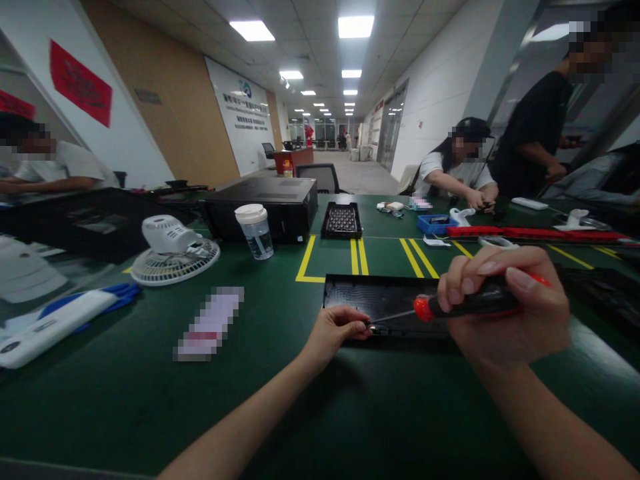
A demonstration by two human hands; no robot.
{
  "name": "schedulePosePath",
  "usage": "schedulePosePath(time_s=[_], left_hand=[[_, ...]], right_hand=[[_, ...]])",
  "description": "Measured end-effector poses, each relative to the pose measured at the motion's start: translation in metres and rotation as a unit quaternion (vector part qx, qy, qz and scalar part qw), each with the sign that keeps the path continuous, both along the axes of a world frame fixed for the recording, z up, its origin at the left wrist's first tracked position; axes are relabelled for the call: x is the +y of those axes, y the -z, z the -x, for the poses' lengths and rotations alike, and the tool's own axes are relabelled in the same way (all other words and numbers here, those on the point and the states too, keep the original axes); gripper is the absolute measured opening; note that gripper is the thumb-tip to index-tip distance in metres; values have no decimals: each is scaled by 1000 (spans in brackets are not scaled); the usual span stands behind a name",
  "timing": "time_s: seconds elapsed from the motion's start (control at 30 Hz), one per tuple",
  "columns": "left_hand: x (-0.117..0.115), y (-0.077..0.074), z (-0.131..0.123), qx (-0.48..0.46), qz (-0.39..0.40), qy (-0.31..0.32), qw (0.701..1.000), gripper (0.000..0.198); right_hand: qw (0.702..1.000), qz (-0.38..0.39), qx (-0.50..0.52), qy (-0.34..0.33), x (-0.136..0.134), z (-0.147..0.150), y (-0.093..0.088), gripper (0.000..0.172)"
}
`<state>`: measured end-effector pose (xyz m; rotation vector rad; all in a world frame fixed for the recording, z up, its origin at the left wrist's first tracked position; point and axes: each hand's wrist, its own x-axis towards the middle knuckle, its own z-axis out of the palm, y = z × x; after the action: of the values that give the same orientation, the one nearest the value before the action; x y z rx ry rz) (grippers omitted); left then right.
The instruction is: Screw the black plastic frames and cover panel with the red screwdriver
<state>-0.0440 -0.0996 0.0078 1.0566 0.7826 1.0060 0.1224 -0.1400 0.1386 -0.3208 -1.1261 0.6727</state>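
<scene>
Screwdriver [473, 303] in the right hand [523, 320], fingers wrapped firmly around its thick, rounded black-and-red handle, thin metal shaft slanting left. At the shaft's tip, left hand [335, 327], thumb and fingertips drawn near each other; too small to tell whether closed on anything. Beneath, shallow, oblong black case [363, 293] on the smooth green table [280, 413], right end hidden behind the right hand. Off to the left, white fan [175, 253] with ribbed round grille, clear cup [257, 233] with white lid, and boxy black cabinet [293, 200] behind. Farther, black tray [325, 230] of small round pieces, blue bin [425, 224], long red strip [525, 233]; beyond, co-worker [457, 167] bent over the table.
</scene>
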Motion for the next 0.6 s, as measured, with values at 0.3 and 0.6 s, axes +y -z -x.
schedulePosePath(time_s=[0.3, 0.6], left_hand=[[1, 1, 0, 10, -8, 23, 1000, 20], [12, 1, 16, 100, -93, -15, 990, 30]], right_hand=[[1000, -11, -22, -18, -1, -4, 3, 12], [1000, -4, -17, -19, 4, -6, 0, 9]])
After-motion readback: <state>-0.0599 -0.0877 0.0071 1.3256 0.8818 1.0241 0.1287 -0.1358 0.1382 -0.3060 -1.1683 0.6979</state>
